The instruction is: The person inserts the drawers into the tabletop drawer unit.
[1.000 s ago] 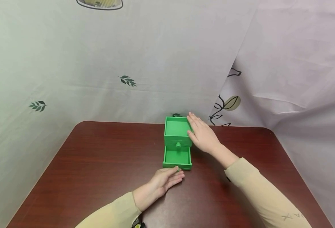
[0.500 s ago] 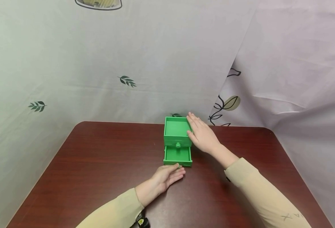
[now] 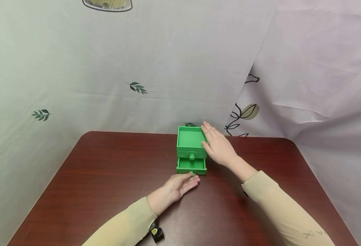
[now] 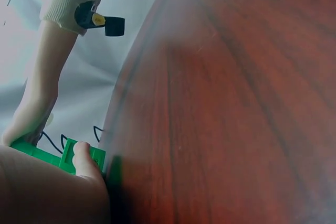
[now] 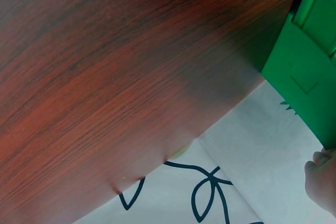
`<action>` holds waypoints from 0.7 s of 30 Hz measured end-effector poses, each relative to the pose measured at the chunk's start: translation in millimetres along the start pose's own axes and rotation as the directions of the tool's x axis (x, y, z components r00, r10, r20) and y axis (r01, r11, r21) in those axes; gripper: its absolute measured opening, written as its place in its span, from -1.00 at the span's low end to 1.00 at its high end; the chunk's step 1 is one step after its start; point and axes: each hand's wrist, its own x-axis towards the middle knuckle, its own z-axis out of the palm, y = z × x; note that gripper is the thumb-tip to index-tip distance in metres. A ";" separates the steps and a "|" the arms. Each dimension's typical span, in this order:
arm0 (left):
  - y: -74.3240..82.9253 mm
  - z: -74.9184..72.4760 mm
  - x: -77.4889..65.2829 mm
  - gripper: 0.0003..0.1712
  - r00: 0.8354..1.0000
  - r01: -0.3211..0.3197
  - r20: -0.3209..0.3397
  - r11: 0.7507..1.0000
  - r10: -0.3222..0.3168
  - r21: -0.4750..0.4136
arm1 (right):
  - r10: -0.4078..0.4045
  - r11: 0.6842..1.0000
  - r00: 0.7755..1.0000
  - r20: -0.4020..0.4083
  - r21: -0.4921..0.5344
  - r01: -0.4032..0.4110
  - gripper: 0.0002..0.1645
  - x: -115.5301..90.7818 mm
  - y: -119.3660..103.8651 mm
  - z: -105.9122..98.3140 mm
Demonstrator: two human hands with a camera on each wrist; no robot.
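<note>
A small green drawer box (image 3: 191, 137) with a shallow tray-like top stands near the table's back edge. Its lower drawer (image 3: 191, 164) is partly pulled out; the upper drawer, with a round knob (image 3: 192, 157), is in. At the lower drawer's front, my left hand (image 3: 178, 186) pinches the small knob (image 3: 193, 174) between thumb and fingers, the other fingers stretched out. My right hand (image 3: 219, 145) rests with straight fingers along the box's right side. In the left wrist view, the left thumb (image 4: 84, 160) lies against the green front. The right wrist view shows the box's side (image 5: 302, 80).
The box stands on a dark red-brown wooden table (image 3: 122, 164) with rounded back corners. Behind it hangs a pale cloth (image 3: 168, 61) with leaf prints. A black strap device (image 3: 156, 233) sits at the left sleeve.
The lower drawer has slid further into the box, with my left hand moving forward along with it. My right hand stays in place on the box's side.
</note>
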 end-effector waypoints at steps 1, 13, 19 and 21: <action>0.7 0.3 1.2 -0.62 1.000 -0.001 -0.005 1.000 0.001 -0.001 | 0.001 1.000 1.000 0.000 0.002 -0.001 -0.21 -0.1 -0.1 0.0; 8.9 4.2 17.7 -0.67 0.999 -0.013 -0.033 0.999 0.011 -0.037 | -0.011 1.000 1.000 -0.026 0.017 0.011 -0.20 0.4 -1.7 -0.6; 12.4 5.9 24.5 -0.64 0.999 -0.013 -0.041 0.998 0.010 -0.054 | -0.011 1.000 1.000 -0.025 0.023 0.012 -0.20 0.7 -1.7 -1.0; 13.6 6.6 26.3 -0.68 0.999 -0.008 -0.044 0.998 0.005 -0.056 | -0.011 1.000 1.000 -0.024 0.021 0.011 -0.20 0.6 -1.6 -1.0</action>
